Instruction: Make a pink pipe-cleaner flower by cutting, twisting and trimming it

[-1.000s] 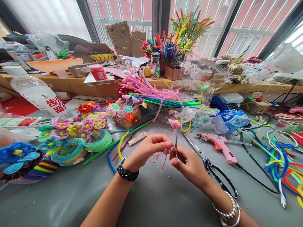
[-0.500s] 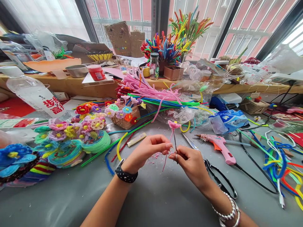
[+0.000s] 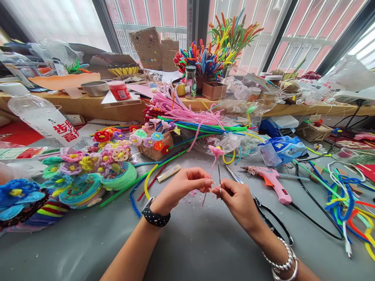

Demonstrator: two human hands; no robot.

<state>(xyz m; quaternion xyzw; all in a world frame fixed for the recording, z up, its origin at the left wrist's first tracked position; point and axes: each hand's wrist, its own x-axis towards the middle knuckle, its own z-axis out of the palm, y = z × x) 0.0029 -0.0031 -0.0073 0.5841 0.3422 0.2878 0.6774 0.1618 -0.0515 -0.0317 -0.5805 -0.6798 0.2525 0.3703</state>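
the left hand [image 3: 190,182] is pinching the pink flower [image 3: 216,151] by its stem [image 3: 213,168], ideally bracing it, while the right hand [image 3: 239,202] is gripping scissors [image 3: 219,174].

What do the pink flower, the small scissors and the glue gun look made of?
Pink flower: probably chenille, matte, judging by its fuzzy surface. Small scissors: likely polished metal, thin and silvery. Glue gun: apparently plastic, with a smooth pink casing.
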